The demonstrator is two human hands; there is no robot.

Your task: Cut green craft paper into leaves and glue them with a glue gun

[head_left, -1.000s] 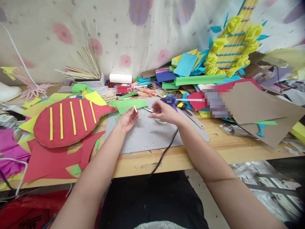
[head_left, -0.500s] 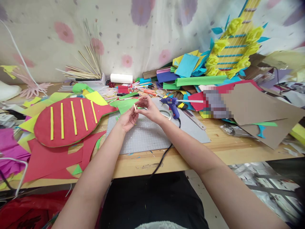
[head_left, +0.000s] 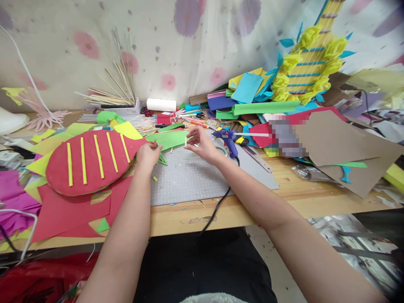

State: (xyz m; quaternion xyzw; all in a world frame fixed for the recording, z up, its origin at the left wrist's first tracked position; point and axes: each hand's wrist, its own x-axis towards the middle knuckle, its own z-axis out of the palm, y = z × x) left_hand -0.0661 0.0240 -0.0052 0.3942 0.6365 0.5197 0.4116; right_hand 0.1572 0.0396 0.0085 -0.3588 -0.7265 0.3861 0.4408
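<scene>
My right hand pinches a short pale stick upright above the grey cutting mat. My left hand rests at the mat's left edge, its fingers closed on the neck end of a red guitar-shaped paper cutout with several yellow strips glued across it. A green paper sheet lies just beyond both hands. A blue glue gun lies right of my right hand, its black cord running off the table's front edge.
Red and yellow-green paper scraps lie at the left. A box of thin sticks and a white roll stand at the back. Coloured paper, a decorated yellow guitar model and brown cardboard fill the right. A metal ruler lies nearby.
My left hand let go of the short stick and moved left to the red cutout's neck. My right hand now holds the stick alone, slightly further right.
</scene>
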